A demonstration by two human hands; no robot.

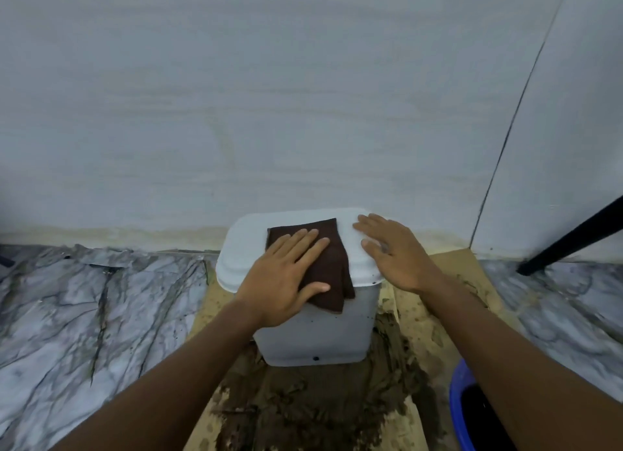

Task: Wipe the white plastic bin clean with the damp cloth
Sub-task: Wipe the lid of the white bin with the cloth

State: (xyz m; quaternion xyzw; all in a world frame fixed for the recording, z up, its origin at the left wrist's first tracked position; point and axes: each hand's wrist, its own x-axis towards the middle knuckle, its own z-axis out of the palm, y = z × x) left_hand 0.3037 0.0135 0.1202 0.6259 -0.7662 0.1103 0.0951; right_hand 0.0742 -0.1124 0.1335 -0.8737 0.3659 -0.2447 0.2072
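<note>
Both lie flat-fingered on the white bin (313, 336): left grip (286, 275) pressing the brown cloth (337, 265), right grip (394, 251) just beside it

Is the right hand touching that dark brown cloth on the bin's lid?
Apart. The head view shows the right hand flat on the lid of the white plastic bin, with bare lid between its thumb and the dark brown cloth.

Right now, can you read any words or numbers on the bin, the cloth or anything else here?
None: there is no readable word, number, label or sign anywhere in this view.
White bin: only small dark specks, no print.
Brown cloth: plain, no tag showing.
Blue tub: only its edge is in view, with no writing on it.
Wall: bare, with faint stains only.
</note>
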